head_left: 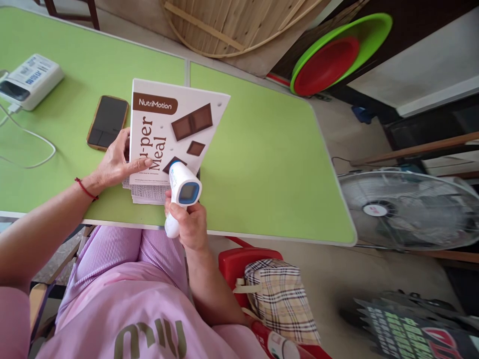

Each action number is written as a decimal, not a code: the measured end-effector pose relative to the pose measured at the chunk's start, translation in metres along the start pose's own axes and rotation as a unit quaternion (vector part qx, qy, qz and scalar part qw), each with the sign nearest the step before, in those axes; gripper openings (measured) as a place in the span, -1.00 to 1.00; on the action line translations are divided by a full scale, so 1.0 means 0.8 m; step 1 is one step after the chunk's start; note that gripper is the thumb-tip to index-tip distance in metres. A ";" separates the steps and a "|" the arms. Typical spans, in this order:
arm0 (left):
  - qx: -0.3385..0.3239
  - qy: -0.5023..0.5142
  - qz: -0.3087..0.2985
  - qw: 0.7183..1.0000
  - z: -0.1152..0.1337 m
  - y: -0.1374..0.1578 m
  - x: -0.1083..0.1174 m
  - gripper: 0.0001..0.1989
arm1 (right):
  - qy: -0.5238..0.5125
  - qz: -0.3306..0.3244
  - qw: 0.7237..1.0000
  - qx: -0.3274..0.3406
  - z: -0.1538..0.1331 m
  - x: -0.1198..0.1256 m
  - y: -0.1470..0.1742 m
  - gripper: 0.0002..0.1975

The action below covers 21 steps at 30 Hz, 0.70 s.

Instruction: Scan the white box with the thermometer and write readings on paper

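My left hand (121, 159) is closed on the left side of a white box (157, 132) printed "NutriMotion" with chocolate pieces, its thumb across the front. The box stands tilted over the green table (262, 159). Wrapped in my right hand (190, 222) is a white handheld infrared thermometer (182, 182) with a blue-rimmed screen. Its front end is at the lower right of the box; whether the two touch I cannot tell. Printed papers (149, 193) lie under the box's lower edge. A phone (108, 122) with a dark screen lies just beyond my left hand.
A white power bank (32, 80) with a white cable (45, 142) is at the table's far left. Off the right end stands a fan (377, 209). A red stool (232, 264) with a plaid bag (280, 294) is at my right. Green and red basins (329, 65) lean beyond the table.
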<state>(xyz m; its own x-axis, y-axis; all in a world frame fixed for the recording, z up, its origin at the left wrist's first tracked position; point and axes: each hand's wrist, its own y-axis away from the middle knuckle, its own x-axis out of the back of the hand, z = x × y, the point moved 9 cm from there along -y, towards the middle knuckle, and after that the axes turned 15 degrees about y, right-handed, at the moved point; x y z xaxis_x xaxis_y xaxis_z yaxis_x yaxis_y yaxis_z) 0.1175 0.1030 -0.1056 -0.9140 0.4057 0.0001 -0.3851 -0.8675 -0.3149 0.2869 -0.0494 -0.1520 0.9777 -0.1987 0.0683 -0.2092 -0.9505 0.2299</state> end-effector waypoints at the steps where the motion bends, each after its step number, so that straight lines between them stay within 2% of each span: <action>1: -0.002 -0.002 0.000 1.000 0.000 0.000 0.001 -0.17 | 0.002 -0.002 1.000 0.003 -0.001 0.000 0.000 -0.66; 6: 0.003 -0.002 -0.003 1.000 0.000 0.000 0.000 -0.15 | 0.004 -0.005 1.000 0.011 -0.002 0.000 -0.001 -0.65; 15: 0.020 0.003 -0.008 1.000 0.004 -0.001 0.000 -0.14 | 0.010 -0.004 1.000 -0.018 0.000 0.001 -0.001 -0.66; 21: 0.023 -0.076 -0.023 0.997 0.007 -0.003 0.006 -0.24 | 0.010 0.000 1.000 -0.004 -0.003 0.002 0.001 -0.71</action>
<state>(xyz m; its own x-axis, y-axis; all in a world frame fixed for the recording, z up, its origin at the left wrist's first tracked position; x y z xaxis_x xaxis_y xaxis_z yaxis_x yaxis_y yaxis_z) 0.1135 0.1051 -0.0995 -0.9022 0.4007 0.1593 -0.4301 -0.8625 -0.2665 0.2880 -0.0498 -0.1490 0.9769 -0.1947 0.0875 -0.2103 -0.9484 0.2374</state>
